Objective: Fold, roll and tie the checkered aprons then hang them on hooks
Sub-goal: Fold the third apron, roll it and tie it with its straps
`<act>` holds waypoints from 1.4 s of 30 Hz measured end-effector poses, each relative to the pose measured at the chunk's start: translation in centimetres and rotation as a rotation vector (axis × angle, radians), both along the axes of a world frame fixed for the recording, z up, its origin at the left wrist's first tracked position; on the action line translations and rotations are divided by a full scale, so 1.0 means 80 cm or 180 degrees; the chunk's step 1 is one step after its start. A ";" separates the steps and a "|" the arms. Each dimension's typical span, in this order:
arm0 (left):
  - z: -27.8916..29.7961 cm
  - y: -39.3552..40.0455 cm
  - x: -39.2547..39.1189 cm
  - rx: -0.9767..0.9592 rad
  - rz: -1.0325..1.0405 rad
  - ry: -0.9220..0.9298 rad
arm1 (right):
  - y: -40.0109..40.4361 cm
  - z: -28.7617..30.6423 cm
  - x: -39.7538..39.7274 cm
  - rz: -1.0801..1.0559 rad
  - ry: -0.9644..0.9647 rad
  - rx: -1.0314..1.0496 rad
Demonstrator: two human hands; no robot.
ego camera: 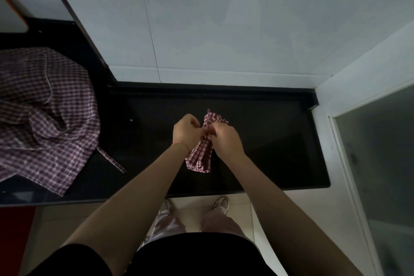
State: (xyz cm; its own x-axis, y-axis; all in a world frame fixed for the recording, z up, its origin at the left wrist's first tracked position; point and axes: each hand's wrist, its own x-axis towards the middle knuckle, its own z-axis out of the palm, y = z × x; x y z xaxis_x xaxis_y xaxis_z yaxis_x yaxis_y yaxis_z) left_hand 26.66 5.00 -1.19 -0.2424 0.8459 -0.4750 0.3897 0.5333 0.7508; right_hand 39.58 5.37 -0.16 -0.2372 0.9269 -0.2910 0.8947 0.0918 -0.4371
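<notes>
A: What does the person wear above the waist?
B: A black short-sleeved top (201,255); forearms bare; a thin orange-red thread bracelet (181,144) circles the left wrist.
A: And below?
B: Pale pink glossy trousers (167,224); white shoes (220,204) with dark trim.

We see a black counter (280,141) set against a pale tiled wall (224,18), a frosted glass panel (378,163) at right, light floor tiles (264,215) below, and a red surface (13,237) at lower left. Light is dim.
</notes>
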 end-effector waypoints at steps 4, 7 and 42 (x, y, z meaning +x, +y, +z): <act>0.002 -0.006 -0.001 -0.0006 -0.0505 -0.0014 | -0.002 -0.005 -0.003 0.0035 -0.0142 0.0108; 0.001 -0.012 0.005 0.0155 -0.0495 0.0074 | -0.003 -0.002 -0.004 0.0029 -0.0088 0.0203; -0.015 -0.024 -0.008 0.0968 -0.1392 0.1606 | 0.030 -0.002 -0.009 -0.1122 0.0317 -0.1742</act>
State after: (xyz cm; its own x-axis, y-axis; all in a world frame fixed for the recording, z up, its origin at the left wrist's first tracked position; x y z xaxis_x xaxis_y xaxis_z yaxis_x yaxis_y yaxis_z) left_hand 26.02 3.11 -2.41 0.0203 0.9921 -0.1235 0.8566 0.0464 0.5139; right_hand 38.83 7.80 -0.34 0.0034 0.6784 -0.7347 0.7832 -0.4586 -0.4198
